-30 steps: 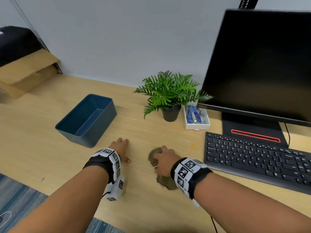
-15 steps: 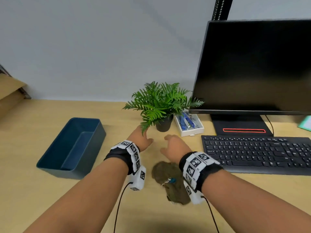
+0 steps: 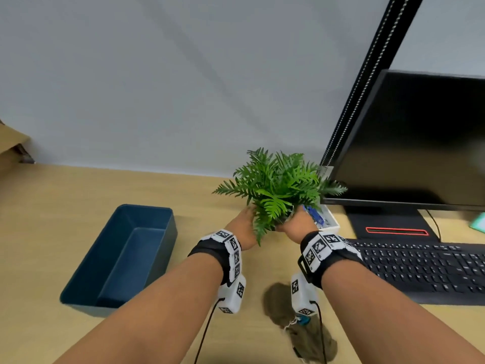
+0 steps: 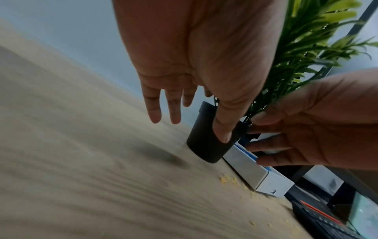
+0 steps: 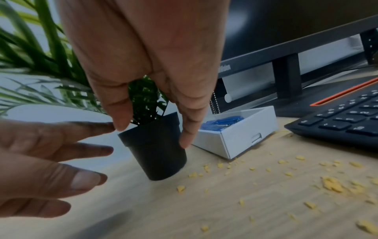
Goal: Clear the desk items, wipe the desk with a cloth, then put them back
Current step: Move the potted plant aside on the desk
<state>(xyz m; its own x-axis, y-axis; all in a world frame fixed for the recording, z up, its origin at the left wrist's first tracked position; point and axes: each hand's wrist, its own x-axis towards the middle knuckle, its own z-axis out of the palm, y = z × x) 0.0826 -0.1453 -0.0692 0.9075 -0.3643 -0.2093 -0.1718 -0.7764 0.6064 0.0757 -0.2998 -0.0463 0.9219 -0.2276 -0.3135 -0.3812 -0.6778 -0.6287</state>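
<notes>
A green fern (image 3: 278,190) in a small black pot (image 5: 157,153) stands on the wooden desk (image 3: 78,206), left of the monitor. My left hand (image 3: 242,227) reaches in from the left with straight fingers; in the left wrist view its thumb (image 4: 223,134) lies against the pot (image 4: 204,145). From the right comes my right hand (image 3: 298,223), its thumb and a finger flanking the pot's rim and side, fingers still fairly straight. The brown cloth (image 3: 275,298) lies crumpled on the desk below my right wrist, held by neither hand.
A white box (image 5: 239,137) with blue items sits just right of the pot. Yellow crumbs (image 5: 331,184) are scattered in front of the black keyboard (image 3: 420,269). The monitor (image 3: 420,140) stands behind. A dark blue bin (image 3: 126,258) is at the left.
My right hand let go of the cloth, which stays on the desk. Both hands moved forward and now flank the plant pot under the fronds.
</notes>
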